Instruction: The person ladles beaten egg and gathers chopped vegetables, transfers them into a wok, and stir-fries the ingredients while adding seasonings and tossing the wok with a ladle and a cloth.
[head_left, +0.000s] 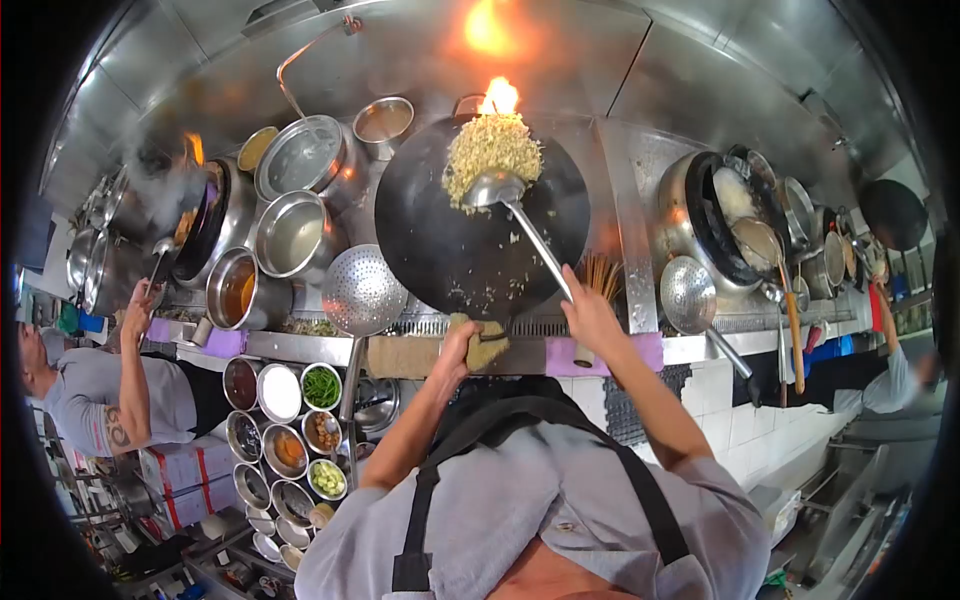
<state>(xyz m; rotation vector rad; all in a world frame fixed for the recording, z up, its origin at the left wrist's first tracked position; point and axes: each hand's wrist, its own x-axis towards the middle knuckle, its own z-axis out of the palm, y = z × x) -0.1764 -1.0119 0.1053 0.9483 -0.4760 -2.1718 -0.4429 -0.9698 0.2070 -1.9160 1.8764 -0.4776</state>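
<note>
My left hand (457, 348) is closed on a folded yellowish cloth (488, 350) at the near edge of a large black wok (430, 230). Whatever part of the wok lies under the cloth is hidden. In my right hand (592, 318) is the handle of a metal ladle (494, 188), its bowl toward the far side of the wok. A mass of fried rice (490, 150) is bunched beyond and against the ladle bowl, with loose grains scattered over the dark wok surface. Flame (499, 97) rises just behind the rice.
A perforated strainer (365, 290) rests left of the wok; another strainer (688, 294) lies right. Metal pots (290, 234) stand at left. Bowls of ingredients, including chopped greens (321, 387), sit below them. Co-workers stand at far left (120, 400) and far right (890, 385).
</note>
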